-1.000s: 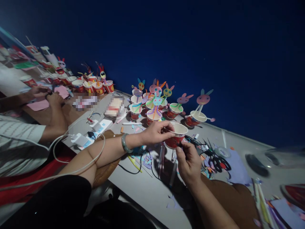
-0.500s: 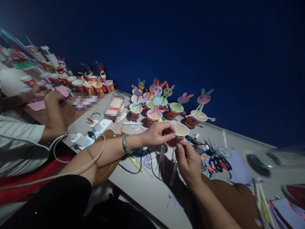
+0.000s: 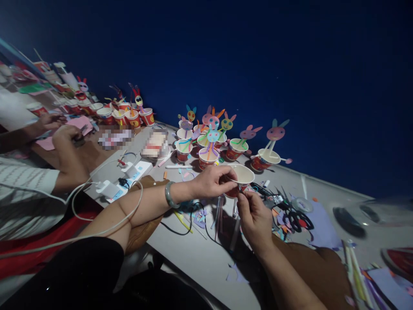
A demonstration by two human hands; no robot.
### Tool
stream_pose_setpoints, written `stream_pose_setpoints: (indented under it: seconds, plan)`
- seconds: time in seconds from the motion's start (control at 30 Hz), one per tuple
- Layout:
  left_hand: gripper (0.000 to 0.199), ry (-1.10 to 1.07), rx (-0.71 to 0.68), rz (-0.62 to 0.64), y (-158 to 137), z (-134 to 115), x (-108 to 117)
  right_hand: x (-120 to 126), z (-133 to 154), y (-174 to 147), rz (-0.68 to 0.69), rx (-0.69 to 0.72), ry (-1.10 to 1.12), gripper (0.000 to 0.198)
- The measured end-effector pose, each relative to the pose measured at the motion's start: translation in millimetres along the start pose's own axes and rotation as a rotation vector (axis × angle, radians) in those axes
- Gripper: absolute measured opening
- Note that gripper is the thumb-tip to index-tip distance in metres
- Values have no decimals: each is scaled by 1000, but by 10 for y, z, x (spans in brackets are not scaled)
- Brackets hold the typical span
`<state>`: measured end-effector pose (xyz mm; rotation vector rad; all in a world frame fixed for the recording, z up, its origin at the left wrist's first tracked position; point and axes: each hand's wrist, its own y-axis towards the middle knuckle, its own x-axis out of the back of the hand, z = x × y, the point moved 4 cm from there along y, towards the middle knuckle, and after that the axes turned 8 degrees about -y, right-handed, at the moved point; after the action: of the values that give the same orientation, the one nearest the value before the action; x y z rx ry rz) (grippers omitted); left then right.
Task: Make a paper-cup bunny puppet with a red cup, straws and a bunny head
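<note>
Cup held between both hands above the table edge

Position: the paper cup (image 3: 241, 180) sits in the air just above the grey table (image 3: 200, 254), in front of the row of finished cup figures (image 3: 209, 142), and apart from them. Its mouth faces up and is tilted slightly toward the camera; the axis from base to rim runs near upright.

Left hand (image 3: 211, 181): it comes in from the left and is closed on the near-left rim, thumb and fingers pinching the lip. The wrist wears a green bangle (image 3: 168, 194), and the forearm runs low across the table edge.

Right hand (image 3: 254, 217): it rises from below and right, with the fingertips drawn together in a narrow pinch at the cup's lower wall. Whether something small is held in that pinch cannot be told. This hand is nearer the cup's base, the left nearer its rim.

Surroundings: scissors (image 3: 295, 219) and paper scraps lie just right of the right hand. Thin straws (image 3: 219, 211) lie below the cup. A co-worker's hands (image 3: 66, 135) work well apart at far left.
</note>
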<state>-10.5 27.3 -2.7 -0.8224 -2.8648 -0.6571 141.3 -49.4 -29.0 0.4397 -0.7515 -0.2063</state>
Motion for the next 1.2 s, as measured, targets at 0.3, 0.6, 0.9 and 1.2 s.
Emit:
stream_pose_setpoints:
  seconds: [0.3,0.6,0.9,1.2]
  plan:
    - [14,-18,-19,-16,-13,7,-17,17,44,21,-21,23,-25,23]
    - [14,-52,17,-37,-9,12,-14,10,22,7,-28,31,-52,24]
    - [13,-55,14,-45,-20,12,-19,6,29,6,-33,47,-63,22]
    - [13,-36,11,-33,-25,7,-22,0,43,3,-19,22,-45,25]
